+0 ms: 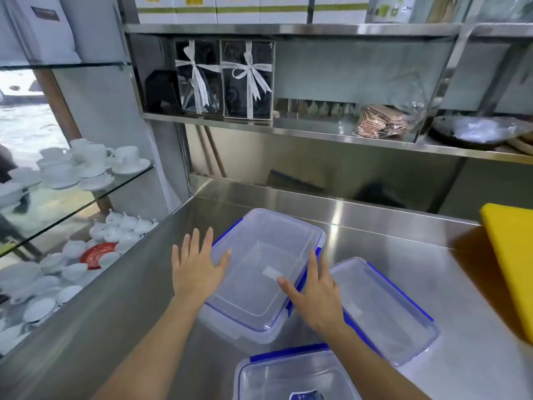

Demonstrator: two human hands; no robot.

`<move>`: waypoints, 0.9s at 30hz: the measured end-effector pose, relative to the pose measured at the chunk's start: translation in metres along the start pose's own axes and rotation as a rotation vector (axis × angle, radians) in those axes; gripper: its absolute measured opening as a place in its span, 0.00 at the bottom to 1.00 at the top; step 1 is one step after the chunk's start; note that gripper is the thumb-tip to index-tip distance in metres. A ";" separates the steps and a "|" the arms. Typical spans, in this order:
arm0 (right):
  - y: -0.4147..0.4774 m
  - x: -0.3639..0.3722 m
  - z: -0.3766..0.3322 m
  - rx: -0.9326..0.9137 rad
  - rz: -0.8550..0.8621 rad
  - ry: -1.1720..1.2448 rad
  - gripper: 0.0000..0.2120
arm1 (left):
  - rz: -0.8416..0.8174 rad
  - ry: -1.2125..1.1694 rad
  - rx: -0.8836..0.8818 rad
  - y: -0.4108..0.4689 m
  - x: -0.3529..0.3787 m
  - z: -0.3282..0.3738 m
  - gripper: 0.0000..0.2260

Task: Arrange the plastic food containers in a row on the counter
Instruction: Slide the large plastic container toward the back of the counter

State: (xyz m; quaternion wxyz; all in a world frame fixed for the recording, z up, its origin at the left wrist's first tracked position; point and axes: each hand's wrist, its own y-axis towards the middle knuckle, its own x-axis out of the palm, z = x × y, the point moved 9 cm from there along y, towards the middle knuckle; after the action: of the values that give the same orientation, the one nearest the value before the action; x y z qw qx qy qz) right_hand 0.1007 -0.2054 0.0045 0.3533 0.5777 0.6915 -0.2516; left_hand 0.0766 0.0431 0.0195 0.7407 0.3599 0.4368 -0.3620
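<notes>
Three clear plastic food containers with blue clips stand on the steel counter [389, 238]. The largest container [259, 255] is in the middle, set at an angle. My left hand [196, 269] lies flat with spread fingers against its left side, the thumb on the lid. My right hand [314, 293] presses its right edge, fingers apart, thumb on the lid. A second container [383, 310] sits just to the right, close beside the first. Only the top of a third container [291, 376] shows at the bottom edge, between my forearms.
A yellow board [510, 261] lies at the counter's right edge. Glass shelves with white cups and saucers [86, 166] stand to the left. Steel shelves above the counter hold ribboned gift boxes [225, 79] and wrapped items.
</notes>
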 end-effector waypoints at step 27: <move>0.009 0.013 0.011 0.017 -0.165 0.478 0.41 | -0.505 -0.164 -0.038 -0.024 0.027 -0.015 0.46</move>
State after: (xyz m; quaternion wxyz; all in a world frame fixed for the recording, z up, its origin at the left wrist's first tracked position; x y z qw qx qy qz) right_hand 0.1105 -0.2039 -0.0120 0.1532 0.5652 0.7982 -0.1417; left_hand 0.0599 0.0379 -0.0160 0.6664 0.1950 0.4578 -0.5553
